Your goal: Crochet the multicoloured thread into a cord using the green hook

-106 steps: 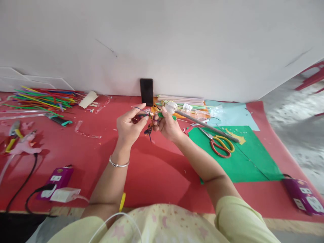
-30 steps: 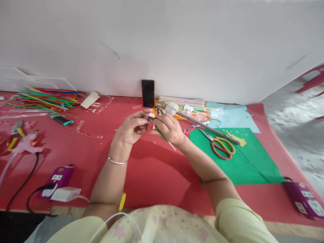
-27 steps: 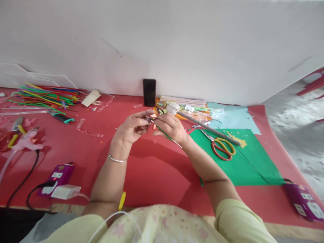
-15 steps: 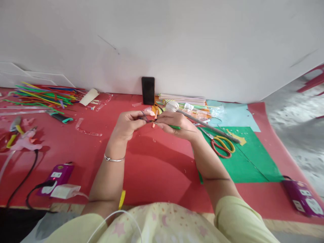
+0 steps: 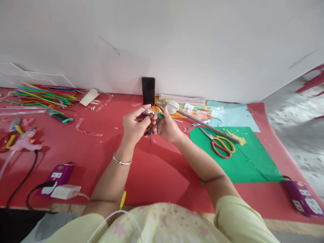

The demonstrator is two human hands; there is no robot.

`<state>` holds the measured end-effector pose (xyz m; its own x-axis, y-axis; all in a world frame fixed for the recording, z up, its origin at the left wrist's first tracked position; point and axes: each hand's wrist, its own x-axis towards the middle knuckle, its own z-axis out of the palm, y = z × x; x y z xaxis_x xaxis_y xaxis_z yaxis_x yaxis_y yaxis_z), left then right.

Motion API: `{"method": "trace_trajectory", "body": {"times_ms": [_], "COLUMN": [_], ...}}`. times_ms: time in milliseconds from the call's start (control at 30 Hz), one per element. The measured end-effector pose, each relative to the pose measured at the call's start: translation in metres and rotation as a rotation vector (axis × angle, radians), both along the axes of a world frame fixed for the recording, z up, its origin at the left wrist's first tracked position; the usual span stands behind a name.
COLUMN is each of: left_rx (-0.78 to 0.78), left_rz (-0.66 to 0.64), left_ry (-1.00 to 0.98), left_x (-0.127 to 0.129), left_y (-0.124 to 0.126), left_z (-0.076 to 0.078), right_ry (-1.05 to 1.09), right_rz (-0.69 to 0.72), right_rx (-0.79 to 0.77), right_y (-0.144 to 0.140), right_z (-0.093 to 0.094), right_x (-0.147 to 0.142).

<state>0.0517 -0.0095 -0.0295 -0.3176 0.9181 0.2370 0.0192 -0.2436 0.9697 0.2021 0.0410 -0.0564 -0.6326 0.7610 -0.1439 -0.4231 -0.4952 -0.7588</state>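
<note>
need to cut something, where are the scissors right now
In the head view the scissors lie on the green sheet, to the right of the right hand, just beside a long grey rod.

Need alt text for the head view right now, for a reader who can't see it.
Both hands, left and right, pinch a small craft piece of coloured wire and green stem above a red mat. Scissors lie on green paper at right; a phone leans on the wall.
</note>
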Motion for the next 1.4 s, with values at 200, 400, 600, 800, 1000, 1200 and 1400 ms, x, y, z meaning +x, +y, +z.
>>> {"method": "trace_trajectory", "body": {"times_ms": [200, 400, 600, 800, 1000, 1200, 1400], "left_rx": [0.151, -0.117, -0.115, -0.068, -0.208, -0.246, -0.285], "left_rz": [0.217, -0.067, -0.101, -0.061, -0.141, -0.192, -0.219], "left_ry": [0.188, -0.46, -0.504, -0.442, -0.464, -0.429, -0.41], "left_x": [0.015, 0.014, 0.007, 0.01, -0.002, -0.01, -0.012], "left_y": [0.004, 0.012, 0.009, 0.009, 0.011, 0.008, 0.005], "left_z": [-0.016, -0.012, 0.001, 0.0, 0.003, 0.013, 0.02], "right_ry": [0.122, 0.204, 0.118, 0.024, -0.004, -0.105, -0.175], "right_rz": [-0.196, -0.201, -0.206, -0.291, -0.237, -0.19, -0.155], "right_rx": [-0.212, -0.244, -0.118, 0.066, 0.255, 0.593, 0.753], "right_y": [-0.011, -0.023, -0.019, -0.014, -0.005, 0.011, 0.015], "right_z": [0.01, 0.017, 0.009, -0.003, -0.016, -0.028, -0.018], "right_x": [-0.01, -0.015, -0.014, -0.015, -0.009, 0.012, 0.026]}}
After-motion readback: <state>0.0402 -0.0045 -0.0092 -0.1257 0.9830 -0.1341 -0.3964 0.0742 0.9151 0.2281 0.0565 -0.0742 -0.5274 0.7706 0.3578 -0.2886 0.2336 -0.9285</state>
